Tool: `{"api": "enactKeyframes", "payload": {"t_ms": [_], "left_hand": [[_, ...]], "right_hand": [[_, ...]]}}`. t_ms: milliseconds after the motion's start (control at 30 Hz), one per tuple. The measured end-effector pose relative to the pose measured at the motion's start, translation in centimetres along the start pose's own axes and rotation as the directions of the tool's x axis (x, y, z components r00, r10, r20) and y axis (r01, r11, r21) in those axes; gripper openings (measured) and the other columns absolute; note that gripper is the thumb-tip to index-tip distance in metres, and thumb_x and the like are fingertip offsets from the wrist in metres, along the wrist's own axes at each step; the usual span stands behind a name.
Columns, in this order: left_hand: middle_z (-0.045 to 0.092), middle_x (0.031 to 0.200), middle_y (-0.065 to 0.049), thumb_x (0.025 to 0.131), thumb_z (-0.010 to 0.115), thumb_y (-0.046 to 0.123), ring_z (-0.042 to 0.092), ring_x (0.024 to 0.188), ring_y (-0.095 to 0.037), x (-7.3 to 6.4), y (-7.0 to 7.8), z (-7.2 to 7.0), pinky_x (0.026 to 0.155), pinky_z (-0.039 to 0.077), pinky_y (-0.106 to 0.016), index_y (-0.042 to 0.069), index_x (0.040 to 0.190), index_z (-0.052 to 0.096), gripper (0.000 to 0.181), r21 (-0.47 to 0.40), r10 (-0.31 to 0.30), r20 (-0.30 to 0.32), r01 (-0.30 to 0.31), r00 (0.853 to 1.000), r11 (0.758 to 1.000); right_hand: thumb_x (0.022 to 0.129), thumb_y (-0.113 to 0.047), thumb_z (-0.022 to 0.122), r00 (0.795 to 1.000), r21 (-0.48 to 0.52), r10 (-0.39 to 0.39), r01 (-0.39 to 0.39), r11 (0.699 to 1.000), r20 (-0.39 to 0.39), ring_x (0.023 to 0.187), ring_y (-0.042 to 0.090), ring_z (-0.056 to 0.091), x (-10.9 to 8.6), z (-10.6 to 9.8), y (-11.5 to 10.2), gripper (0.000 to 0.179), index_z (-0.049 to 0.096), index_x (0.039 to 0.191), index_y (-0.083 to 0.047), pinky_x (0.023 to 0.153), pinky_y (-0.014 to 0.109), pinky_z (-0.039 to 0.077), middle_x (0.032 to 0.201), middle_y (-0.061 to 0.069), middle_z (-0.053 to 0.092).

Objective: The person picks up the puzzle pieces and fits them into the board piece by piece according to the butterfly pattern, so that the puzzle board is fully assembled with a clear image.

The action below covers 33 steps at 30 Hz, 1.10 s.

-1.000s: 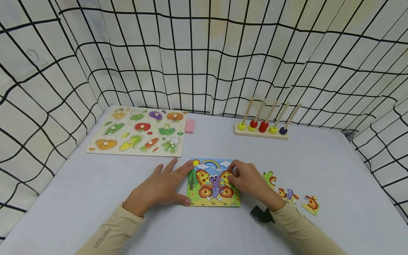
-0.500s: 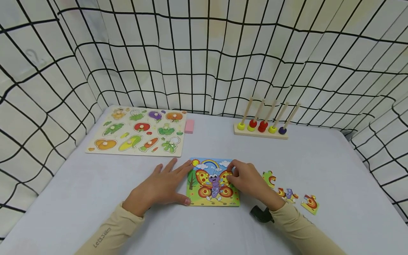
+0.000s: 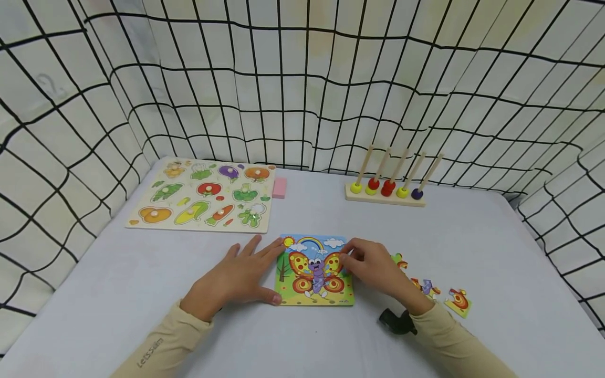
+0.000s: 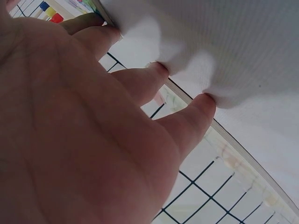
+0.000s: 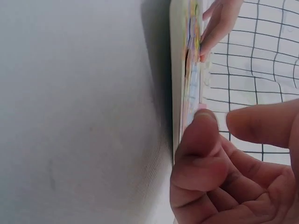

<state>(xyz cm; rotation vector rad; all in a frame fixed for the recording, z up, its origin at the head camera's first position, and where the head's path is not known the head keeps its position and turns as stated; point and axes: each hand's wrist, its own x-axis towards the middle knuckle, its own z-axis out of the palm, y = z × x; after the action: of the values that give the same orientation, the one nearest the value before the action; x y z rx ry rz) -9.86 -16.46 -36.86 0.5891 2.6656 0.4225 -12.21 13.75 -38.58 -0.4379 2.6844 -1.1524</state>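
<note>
A butterfly jigsaw puzzle (image 3: 316, 281) lies flat on the white table in the head view. My left hand (image 3: 236, 278) spreads along its left side, the index fingertip at the upper left corner and the thumb at the lower left one. My right hand (image 3: 375, 265) is at the right edge, fingers bent and fingertips by the butterfly's wing. In the right wrist view, a gap with nothing in it separates thumb (image 5: 261, 123) and index finger. To the right lie loose puzzle pieces: a green one (image 3: 399, 260), a purple one (image 3: 428, 287) and one with a red spiral (image 3: 458, 302).
A vegetable peg puzzle board (image 3: 198, 197) sits at the back left, beside a pink block (image 3: 280, 188). At the back right stands a wooden bead stacker (image 3: 385, 197) with upright pegs. Black netting (image 3: 307, 89) rises around the table. A black wrist camera (image 3: 397, 321) shows under the right wrist.
My right hand has drawn slightly rightward from the butterfly's wing to the puzzle's edge, covering more of the loose pieces. The left hand keeps its place.
</note>
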Motion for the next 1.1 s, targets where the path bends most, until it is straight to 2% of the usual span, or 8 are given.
{"api": "enactKeyframes", "payload": {"t_ms": [167,300,433,667,933,1100], "left_hand": [[0.026,0.176,-0.004,0.082,0.091,0.052,0.012,0.161,-0.047,-0.1,0.0,0.0,0.121,0.013,-0.077,0.016,0.168,0.036,0.109,-0.017,0.000,-0.002,0.000,1.000,1.000],[0.027,0.176,-0.007,0.082,0.092,0.051,0.013,0.160,-0.049,0.0,-0.1,0.0,0.120,0.014,-0.079,0.020,0.166,0.040,0.103,-0.018,0.014,-0.012,-0.015,1.000,1.000],[0.025,0.177,-0.007,0.082,0.091,0.052,0.015,0.159,-0.050,0.0,0.0,0.1,0.119,0.017,-0.079,0.023,0.162,0.046,0.096,-0.003,0.028,-0.017,-0.028,0.999,1.000],[0.024,0.177,-0.006,0.082,0.091,0.053,0.015,0.159,-0.051,0.0,0.0,0.0,0.119,0.017,-0.079,0.021,0.162,0.047,0.096,0.005,0.025,-0.016,-0.025,1.000,1.000],[0.024,0.177,-0.006,0.082,0.091,0.053,0.015,0.159,-0.051,0.1,0.0,0.0,0.119,0.016,-0.079,0.021,0.162,0.047,0.096,0.007,0.025,-0.013,-0.025,1.000,1.000],[0.024,0.177,-0.006,0.082,0.090,0.054,0.014,0.159,-0.051,0.1,0.1,-0.1,0.119,0.016,-0.080,0.021,0.162,0.047,0.096,0.005,0.027,-0.013,-0.027,1.000,1.000]], "right_hand": [[0.106,-0.015,0.067,1.000,0.093,0.011,-0.009,0.996,-0.019,0.069,0.018,0.062,-0.7,-0.8,-0.2,0.015,0.073,0.113,-0.003,0.060,0.031,0.051,0.079,0.001,0.066],[0.107,-0.016,0.065,0.999,0.119,0.015,-0.010,0.993,-0.038,0.071,0.022,0.064,-1.2,-1.9,0.2,0.018,0.071,0.115,-0.002,0.059,0.030,0.053,0.086,0.006,0.068],[0.108,-0.017,0.066,0.997,0.124,0.020,-0.010,0.992,-0.079,0.073,0.026,0.064,-1.7,-3.4,0.9,0.019,0.071,0.117,-0.001,0.059,0.029,0.054,0.090,0.012,0.069],[0.111,-0.023,0.062,0.991,0.169,0.042,-0.021,0.985,-0.125,0.076,0.032,0.066,-2.8,-6.7,1.6,0.030,0.068,0.125,0.002,0.062,0.032,0.058,0.096,0.016,0.070],[0.113,-0.027,0.059,0.986,0.140,0.068,-0.046,0.989,-0.153,0.080,0.039,0.067,-4.1,-8.8,2.8,0.033,0.066,0.127,0.003,0.069,0.030,0.059,0.101,0.021,0.070],[0.111,-0.024,0.063,0.986,0.085,0.062,-0.049,0.995,-0.155,0.084,0.034,0.066,-4.5,-9.0,3.6,0.032,0.066,0.128,0.002,0.069,0.029,0.058,0.105,0.015,0.071]]}}
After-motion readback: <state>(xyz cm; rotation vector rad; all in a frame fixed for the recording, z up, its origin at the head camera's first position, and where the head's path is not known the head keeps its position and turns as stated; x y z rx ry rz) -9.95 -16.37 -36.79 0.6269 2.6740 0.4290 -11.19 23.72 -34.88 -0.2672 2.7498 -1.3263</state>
